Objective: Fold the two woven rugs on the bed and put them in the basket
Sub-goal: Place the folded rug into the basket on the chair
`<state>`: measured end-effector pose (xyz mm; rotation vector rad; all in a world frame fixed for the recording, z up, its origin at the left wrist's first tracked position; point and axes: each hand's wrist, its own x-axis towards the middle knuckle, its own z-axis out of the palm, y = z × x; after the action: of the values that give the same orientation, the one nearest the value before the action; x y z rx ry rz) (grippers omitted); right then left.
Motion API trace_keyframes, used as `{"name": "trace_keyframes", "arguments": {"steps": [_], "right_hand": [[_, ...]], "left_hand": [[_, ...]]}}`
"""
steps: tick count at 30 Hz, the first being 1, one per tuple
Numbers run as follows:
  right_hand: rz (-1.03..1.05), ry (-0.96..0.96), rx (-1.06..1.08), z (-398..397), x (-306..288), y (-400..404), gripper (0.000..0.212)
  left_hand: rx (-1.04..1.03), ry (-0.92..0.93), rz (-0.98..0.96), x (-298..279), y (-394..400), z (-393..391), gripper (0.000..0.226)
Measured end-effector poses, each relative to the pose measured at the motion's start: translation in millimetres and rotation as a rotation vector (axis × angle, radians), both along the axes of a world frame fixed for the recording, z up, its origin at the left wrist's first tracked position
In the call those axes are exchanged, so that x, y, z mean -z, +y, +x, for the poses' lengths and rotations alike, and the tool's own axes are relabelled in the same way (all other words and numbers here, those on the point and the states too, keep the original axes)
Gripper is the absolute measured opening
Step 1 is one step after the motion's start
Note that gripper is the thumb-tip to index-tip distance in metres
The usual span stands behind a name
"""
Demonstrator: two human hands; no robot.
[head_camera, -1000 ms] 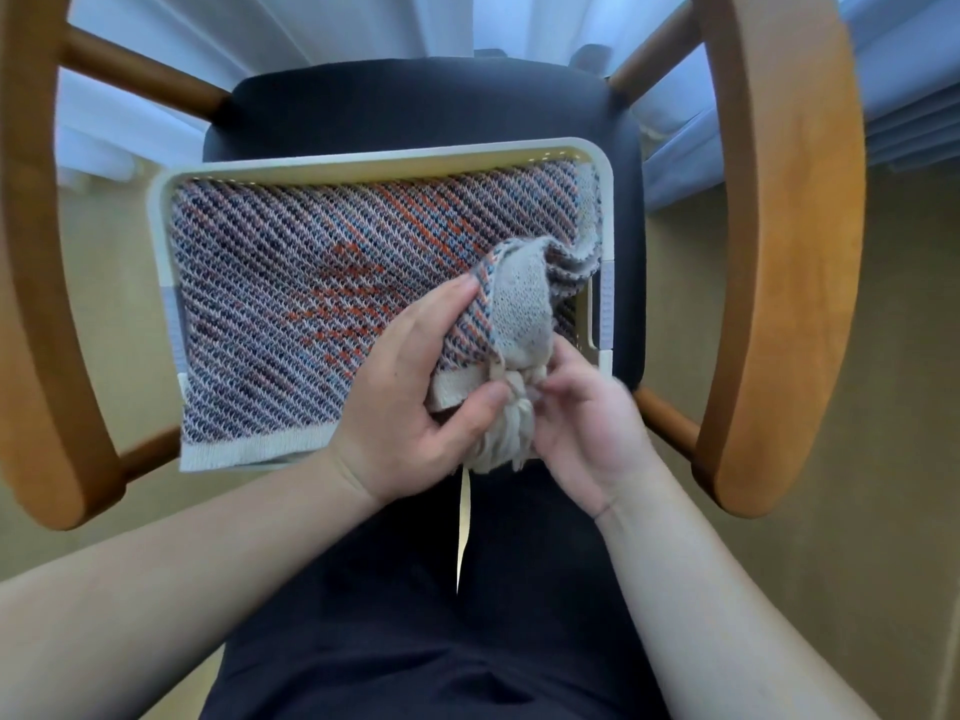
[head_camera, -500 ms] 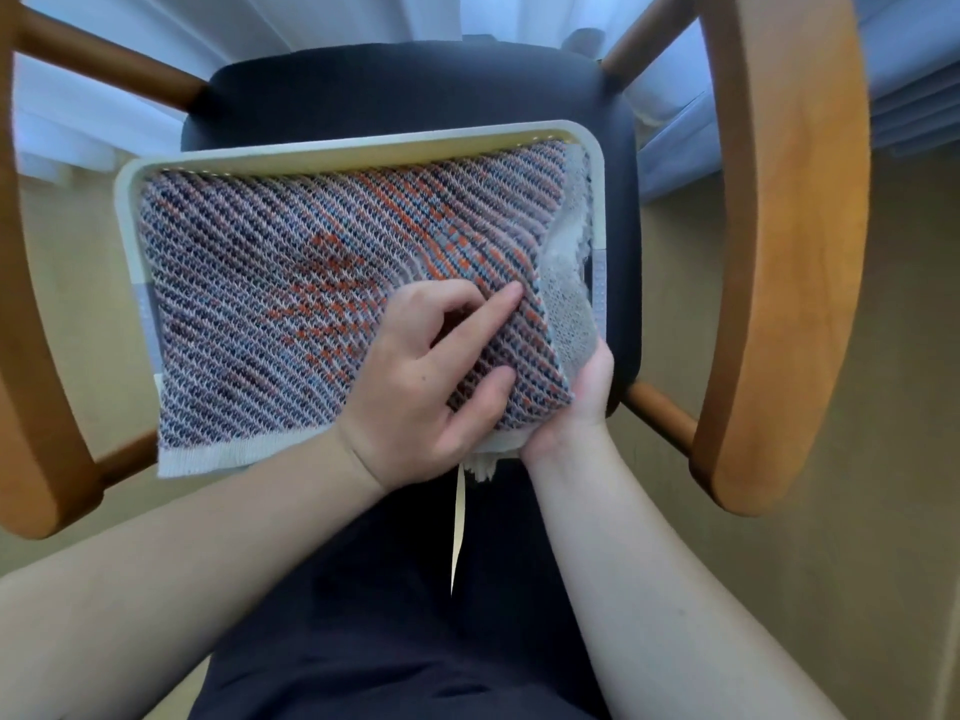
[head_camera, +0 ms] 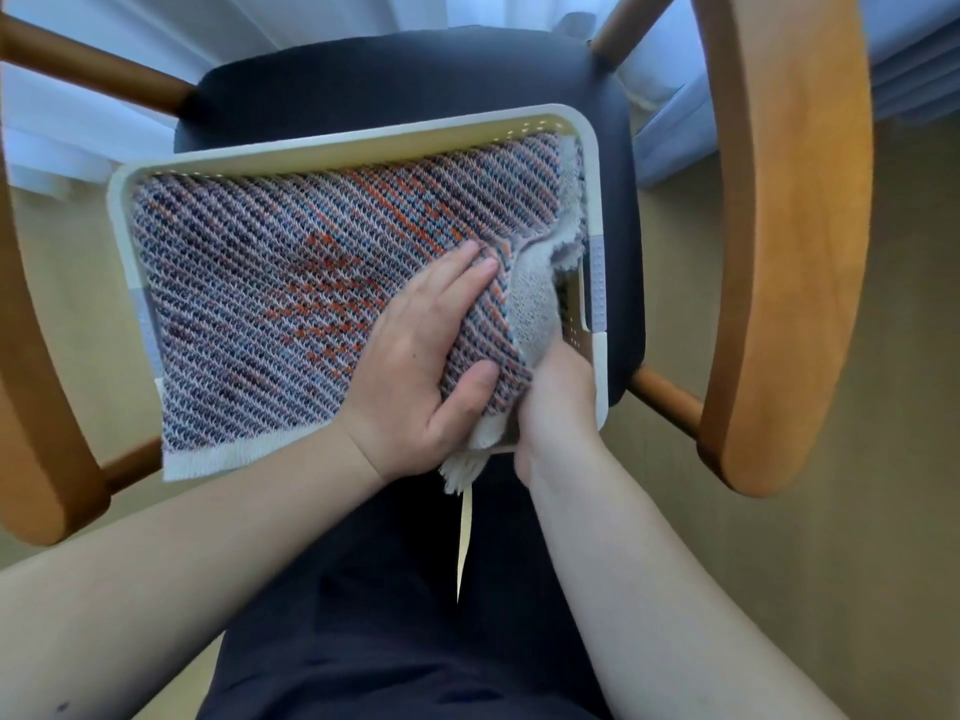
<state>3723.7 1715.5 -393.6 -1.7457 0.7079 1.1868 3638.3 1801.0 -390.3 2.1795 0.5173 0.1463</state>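
On the dark seat of a wooden armchair (head_camera: 784,241) sits a pale rectangular basket (head_camera: 332,150), pushed between the two curved armrests. Filling the basket is a folded woven rug (head_camera: 280,283) in blue, white and orange diagonal weave; its white fringed edge hangs over the basket's near rim. At the right end the rug's corner is bunched up, its pale underside turned out beside the basket's handle slot. The left hand (head_camera: 415,376) lies on top of that bunched corner, fingers spread over the weave and thumb clamped against the fold, gripping it. The right hand (head_camera: 558,402) reaches under the same corner at the basket's near right rim; its fingers are hidden by the cloth, so its grip cannot be told.
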Motion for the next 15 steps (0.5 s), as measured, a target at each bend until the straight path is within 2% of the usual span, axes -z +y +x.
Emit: {"name": "trace_keyframes", "arguments": {"steps": [1, 3, 5, 7, 10, 15], "right_hand": [[0.001, 0.068, -0.003, 5.5, -3.5, -0.5, 0.061], [0.174, 0.286, 0.135, 13.9, -13.4, -2.6, 0.066], [0.394, 0.341, 0.297, 22.0, -19.3, -3.3, 0.068], [0.512, 0.272, 0.415, 23.5, -21.2, -4.1, 0.068], [0.625, 0.168, 0.469, 18.6, -16.2, -6.4, 0.064], [0.584, 0.079, 0.514, 2.3, -17.9, -12.2, 0.07]], "left_hand": [[0.01, 0.01, -0.008, -1.1, -0.3, 0.2, 0.064], [0.031, 0.033, -0.02, -1.0, -2.1, 0.6, 0.064], [0.053, 0.047, -0.015, 1.2, -3.5, 1.0, 0.064], [0.068, 0.052, -0.016, 3.7, -5.5, 1.2, 0.064], [0.071, 0.057, -0.017, 6.1, -7.0, 2.5, 0.063], [0.107, 0.094, 0.013, 16.4, -9.0, 1.9, 0.064]]}}
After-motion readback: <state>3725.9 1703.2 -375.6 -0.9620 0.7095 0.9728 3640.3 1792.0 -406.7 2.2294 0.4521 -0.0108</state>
